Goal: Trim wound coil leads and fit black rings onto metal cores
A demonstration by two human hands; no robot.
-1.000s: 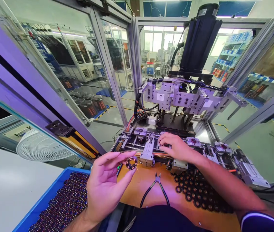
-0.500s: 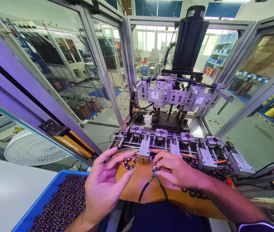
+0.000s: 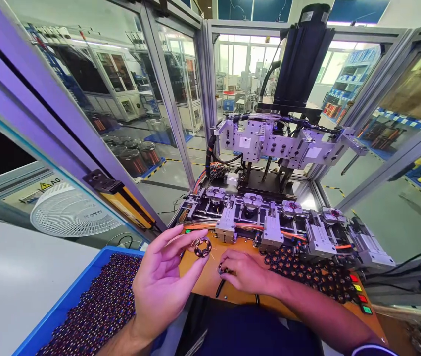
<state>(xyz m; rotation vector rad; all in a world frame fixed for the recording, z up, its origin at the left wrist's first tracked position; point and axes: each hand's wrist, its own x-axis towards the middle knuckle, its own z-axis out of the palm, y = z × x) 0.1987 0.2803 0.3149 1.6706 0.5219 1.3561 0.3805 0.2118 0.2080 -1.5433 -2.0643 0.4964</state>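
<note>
My left hand (image 3: pixel 162 282) is closed in a pinch, thumb against fingertips, on a small copper-wound motor stator (image 3: pixel 197 248) with thin loose wire ends. My right hand (image 3: pixel 245 272), just to the right and lower, has its fingers curled round a second small ring-shaped part (image 3: pixel 222 268). Only its left edge shows, and it looks like another stator. Beneath the right hand lie pliers (image 3: pixel 220 288) with black handles on the orange-brown work board (image 3: pixel 205 282). Their jaws are hidden by the hand.
A blue bin (image 3: pixel 101 257) full of stators stands at the left. Rows of stators (image 3: pixel 306 269) lie on the board at the right, near coloured buttons (image 3: pixel 366 310). Behind the hands is a machine fixture (image 3: pixel 273 230) with several round seats. A white fan (image 3: pixel 72 210) stands left.
My right hand has moved left and slightly down, nearer the left hand, covering more of the pliers. The rows of stators now show more. The left hand keeps its stator; the view has shifted slightly.
</note>
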